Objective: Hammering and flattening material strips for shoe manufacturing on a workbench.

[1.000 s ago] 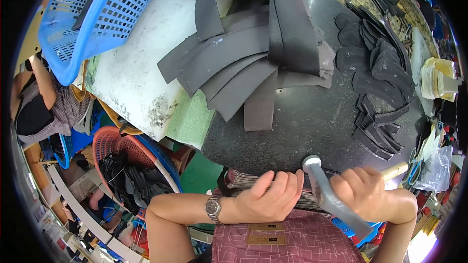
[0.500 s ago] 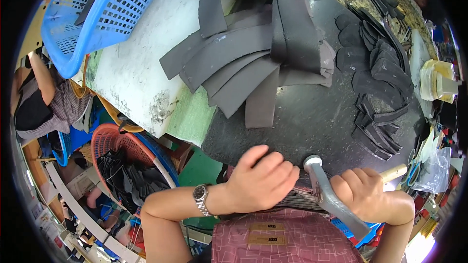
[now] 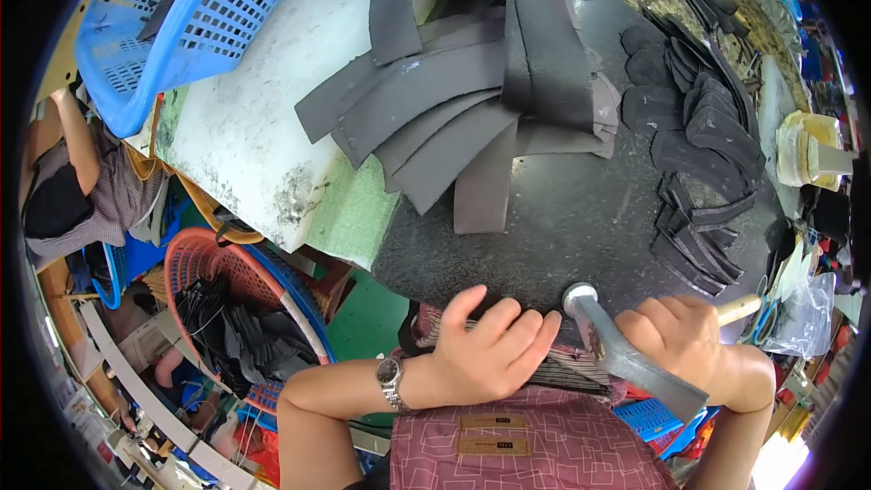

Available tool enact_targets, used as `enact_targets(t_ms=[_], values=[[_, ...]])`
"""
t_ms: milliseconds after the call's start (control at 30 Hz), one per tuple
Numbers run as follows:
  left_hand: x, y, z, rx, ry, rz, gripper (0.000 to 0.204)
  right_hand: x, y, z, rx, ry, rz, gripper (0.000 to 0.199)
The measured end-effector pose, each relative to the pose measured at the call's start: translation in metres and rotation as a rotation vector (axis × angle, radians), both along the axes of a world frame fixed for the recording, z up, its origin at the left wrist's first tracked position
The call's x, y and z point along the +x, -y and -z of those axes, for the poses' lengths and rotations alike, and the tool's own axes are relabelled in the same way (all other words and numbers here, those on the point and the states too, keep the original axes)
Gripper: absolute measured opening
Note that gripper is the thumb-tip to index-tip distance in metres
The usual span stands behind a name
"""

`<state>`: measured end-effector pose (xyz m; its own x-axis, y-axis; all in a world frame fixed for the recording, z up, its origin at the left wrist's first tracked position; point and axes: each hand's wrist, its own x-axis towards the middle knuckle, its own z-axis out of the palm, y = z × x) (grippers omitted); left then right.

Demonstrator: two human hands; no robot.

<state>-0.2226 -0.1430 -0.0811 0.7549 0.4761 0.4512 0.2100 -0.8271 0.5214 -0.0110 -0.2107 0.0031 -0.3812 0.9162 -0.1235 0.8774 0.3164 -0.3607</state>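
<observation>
My right hand (image 3: 671, 340) is closed round the light wooden handle of a hammer (image 3: 626, 349). Its round steel face is at the near edge of the black work surface, and the flat grey end slants down toward my apron. Left of the hammer, my left hand (image 3: 494, 345) hangs at the same edge with its fingers curled; whatever they hold, if anything, is hidden. Beyond both hands lie overlapping dark grey curved strips (image 3: 435, 109) of sheet material, with one long folded-looking piece (image 3: 549, 54) on top.
Rounded black pieces (image 3: 708, 127) and thin black strips (image 3: 699, 236) are piled at right. A blue plastic basket (image 3: 209, 18) stands at far left. Below it, a red basket (image 3: 195, 254) holds black pieces. A yellowish container (image 3: 807, 150) sits at far right. Another person's arm (image 3: 80, 141) shows at left.
My left hand has shifted slightly down, and its fingers look a little looser. The hammer's flat end has swung slightly right and up. The strips lie as before.
</observation>
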Motion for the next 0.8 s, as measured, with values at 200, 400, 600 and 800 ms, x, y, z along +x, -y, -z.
enact_targets(t_ms=[200,400,600,800], values=[[0.005,0.003,-0.012,0.265,-0.18,0.072,0.015,-0.005,-0.006,-0.002,0.092,0.076,-0.101,0.024],[0.002,0.003,-0.007,0.211,-0.138,-0.02,0.014,-0.011,0.004,-0.001,0.139,0.163,-0.089,0.026],[-0.007,0.01,0.005,0.084,0.004,-0.104,0.019,-0.006,0.001,0.003,0.097,0.083,-0.081,0.027],[-0.007,0.012,-0.001,0.428,-0.097,-0.067,0.016,-0.006,-0.007,-0.002,0.073,0.058,-0.124,0.029]])
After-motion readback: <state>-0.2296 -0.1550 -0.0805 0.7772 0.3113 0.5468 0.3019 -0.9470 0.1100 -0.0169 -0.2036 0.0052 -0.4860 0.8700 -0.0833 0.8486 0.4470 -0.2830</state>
